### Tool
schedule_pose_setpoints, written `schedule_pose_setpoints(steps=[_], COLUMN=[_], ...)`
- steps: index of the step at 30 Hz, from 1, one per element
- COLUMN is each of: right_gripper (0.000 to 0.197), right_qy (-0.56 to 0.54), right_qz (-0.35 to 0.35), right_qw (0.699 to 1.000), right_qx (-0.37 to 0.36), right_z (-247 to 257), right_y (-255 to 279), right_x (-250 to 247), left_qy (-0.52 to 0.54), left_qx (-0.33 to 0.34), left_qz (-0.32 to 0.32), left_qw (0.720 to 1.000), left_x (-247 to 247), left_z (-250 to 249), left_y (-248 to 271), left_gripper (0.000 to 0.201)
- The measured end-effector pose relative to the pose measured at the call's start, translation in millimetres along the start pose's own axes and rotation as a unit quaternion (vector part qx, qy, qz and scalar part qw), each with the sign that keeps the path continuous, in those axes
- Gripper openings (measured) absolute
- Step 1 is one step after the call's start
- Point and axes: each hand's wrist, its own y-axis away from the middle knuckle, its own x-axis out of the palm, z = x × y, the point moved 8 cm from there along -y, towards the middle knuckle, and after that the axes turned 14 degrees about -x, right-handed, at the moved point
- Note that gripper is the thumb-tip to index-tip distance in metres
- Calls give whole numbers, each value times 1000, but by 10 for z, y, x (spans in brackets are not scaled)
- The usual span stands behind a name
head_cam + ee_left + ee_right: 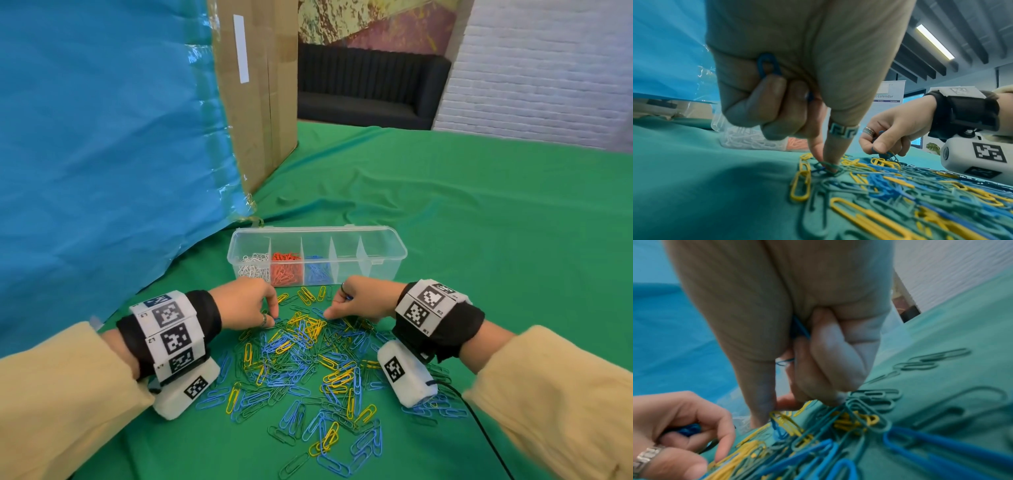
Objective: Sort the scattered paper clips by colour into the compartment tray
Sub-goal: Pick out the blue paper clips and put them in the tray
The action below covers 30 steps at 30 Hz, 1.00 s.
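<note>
A pile of blue, yellow and green paper clips lies on the green cloth in front of a clear compartment tray. The tray holds white clips, red clips and blue clips in its three left cells. My left hand keeps blue clips curled in its palm while thumb and forefinger pinch a clip at the pile's far edge. My right hand also holds blue clips under its curled fingers, its fingertips down on the pile.
A tall cardboard box draped with blue plastic sheeting stands at the back left, close behind the tray. A black cable runs off the right wrist camera toward me. Green cloth stretches to the right and back.
</note>
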Motion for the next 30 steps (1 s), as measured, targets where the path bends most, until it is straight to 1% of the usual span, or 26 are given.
schedule_pose_setpoints(steps=[2,3,4,6,7,9,11,13,14,15,16,17,19,21,22,23,24,25,26,27,28,29,30], right_gripper=[41,39,36,34,33,28,25,25,24,24,23,22,22,22,21,19,18,19,22,25,27,29,31], right_qy=[-65,-121,-194,-342,-403,-504,-576,-617,-626,-627,-624,-618,-604,-578,-557,-529,-486,-420,-328,-223,-121,-31,37], right_qz=[-11,-26,-50,-88,-96,-94,-90,-93,-97,-103,-109,-116,-129,-136,-137,-135,-127,-112,-90,-65,-45,-31,-20], right_qw=[998,992,980,936,910,858,812,781,774,772,774,778,787,805,819,838,865,901,940,972,991,999,999], right_qx=[3,4,6,6,7,10,7,1,-1,-2,-1,-2,-9,-14,-12,-6,2,10,16,21,21,19,19], right_z=[-29,-38,-47,-55,-55,-44,-27,-23,-26,-34,-40,-40,-20,-6,-7,-15,-19,-10,16,48,85,126,160], right_y=[46,68,91,133,154,194,224,235,237,235,236,239,245,234,221,202,181,159,135,104,64,18,-34], right_x=[9,18,27,51,70,110,135,141,139,132,118,101,66,47,48,50,49,46,36,21,1,-11,-10], left_qy=[-5,-3,1,4,2,-3,6,44,86,155,249,349,505,596,623,639,648,653,656,659,665,673,683], left_qx=[-5,-7,-7,-6,-6,-5,-9,-16,-21,-27,-35,-43,-56,-51,-44,-36,-27,-19,-13,-8,-7,-7,-7], left_qz=[-1,-2,-2,-4,-2,10,29,44,54,71,99,130,197,266,291,310,327,343,354,360,360,358,353], left_qw=[1000,1000,1000,1000,1000,1000,1000,998,995,985,963,927,839,755,725,703,687,675,667,661,655,647,640], left_x=[-4,-1,2,3,7,18,25,7,-14,-38,-60,-79,-77,-52,-37,-19,5,29,51,66,70,62,46], left_z=[-5,5,14,25,26,15,24,55,69,77,80,85,101,75,62,56,49,43,43,47,57,58,54], left_y=[-9,-18,-27,-52,-61,-59,-53,-57,-59,-53,-36,-20,18,75,98,117,132,146,159,162,160,160,163], left_gripper=[21,22,24,24,22,19,19,18,16,16,18,22,24,16,13,11,11,14,18,24,31,40,50])
